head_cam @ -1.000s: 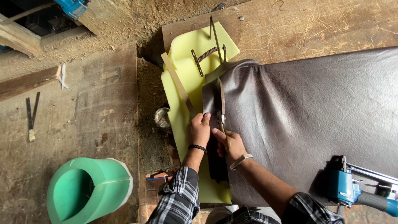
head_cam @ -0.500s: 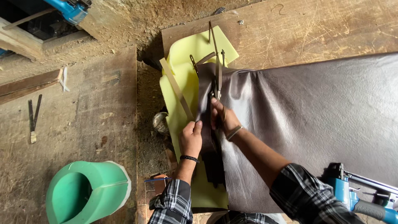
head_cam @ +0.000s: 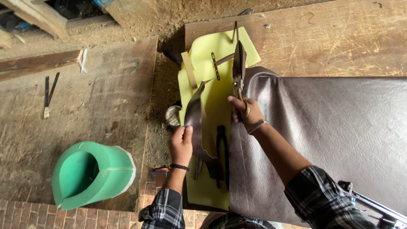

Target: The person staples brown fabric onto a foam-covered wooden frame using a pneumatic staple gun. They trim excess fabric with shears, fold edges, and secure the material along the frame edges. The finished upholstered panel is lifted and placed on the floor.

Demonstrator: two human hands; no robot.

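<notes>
Brown leather strip (head_cam: 196,123) in left hand (head_cam: 181,144) — scissors (head_cam: 239,72) in right hand (head_cam: 246,112).

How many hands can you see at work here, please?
2: the left hand pinches a cut leather strip over the yellow foam; the right hand works shears along the leather sheet.

Two hands: left (head_cam: 181,144), right (head_cam: 246,112). One scissors (head_cam: 238,68), one leather sheet (head_cam: 330,135), one foam pad (head_cam: 212,97), one green tub (head_cam: 91,174) at eight o'clock.
</notes>
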